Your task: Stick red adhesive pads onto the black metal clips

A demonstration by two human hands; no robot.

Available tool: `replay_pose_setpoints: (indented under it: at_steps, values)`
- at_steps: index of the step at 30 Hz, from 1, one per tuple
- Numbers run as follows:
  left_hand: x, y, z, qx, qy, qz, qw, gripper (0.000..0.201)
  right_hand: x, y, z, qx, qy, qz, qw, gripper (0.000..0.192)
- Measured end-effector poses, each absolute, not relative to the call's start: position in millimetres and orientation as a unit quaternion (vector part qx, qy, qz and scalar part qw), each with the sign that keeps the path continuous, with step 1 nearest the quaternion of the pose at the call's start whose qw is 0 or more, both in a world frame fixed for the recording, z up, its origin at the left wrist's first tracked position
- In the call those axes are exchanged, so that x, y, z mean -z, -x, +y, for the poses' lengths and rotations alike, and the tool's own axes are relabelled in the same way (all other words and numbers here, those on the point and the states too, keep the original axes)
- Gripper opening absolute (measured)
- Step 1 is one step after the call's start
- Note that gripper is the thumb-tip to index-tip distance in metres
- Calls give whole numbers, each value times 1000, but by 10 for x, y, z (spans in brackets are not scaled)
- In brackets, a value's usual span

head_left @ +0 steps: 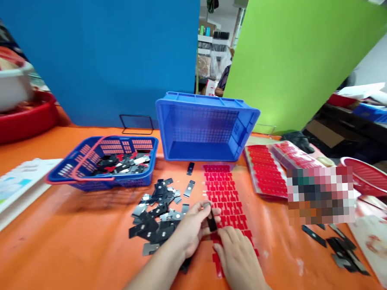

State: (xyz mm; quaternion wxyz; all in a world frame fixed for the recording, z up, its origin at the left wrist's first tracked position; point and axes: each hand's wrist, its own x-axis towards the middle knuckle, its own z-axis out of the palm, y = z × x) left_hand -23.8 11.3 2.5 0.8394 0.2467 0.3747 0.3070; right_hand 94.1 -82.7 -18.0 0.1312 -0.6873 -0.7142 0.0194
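Note:
My left hand [197,226] is closed on a small black flat plate [211,220] with a light round spot, pinched between thumb and fingers. Close by, my right hand [236,251] rests over a clear sheet of red T-shaped stickers [219,178]. Its fingers are curled together near the plate's lower end; what they grip, if anything, is hidden. Beside my left forearm lies a loose pile of black and silvery plates [161,207], and part of it is covered by my arm. Two single plates lie behind the pile, one a dark plate [190,168].
A blue basket [143,178] with a pink handle holds more plates. Behind the sheet, a blue crate [200,151] lies on its side. To the right are stacked red sticker sheets [266,171], another plate pile [343,252] and a red basket [373,179]. Orange covering [72,255] spans the table.

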Motion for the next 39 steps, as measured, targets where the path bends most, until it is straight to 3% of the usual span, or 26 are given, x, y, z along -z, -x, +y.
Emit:
replay_pose_setpoints:
  at_steps: [13,18,22,28,33,39]
  values:
    - [11,205,126,-319,-240,376,836,25,165,-989,-875,-3,668,-732,132,18]
    - [10,201,114,-299,-281,371,833,25,123,-991,-801,-43,667,-723,175,11]
    - [-16,162,90,-291,-338,393,804,22,139,-1016,-761,-50,653,-731,192,17]
    - [20,109,69,-290,-361,427,777,28,93,-1140,-907,46,518,-790,326,17]
    - [-18,121,44,-265,-378,418,782,21,-182,-1268,-744,-82,519,-733,433,15]
    - [-87,189,82,-290,-345,389,803,30,-188,-1320,-253,-261,568,-598,501,12]
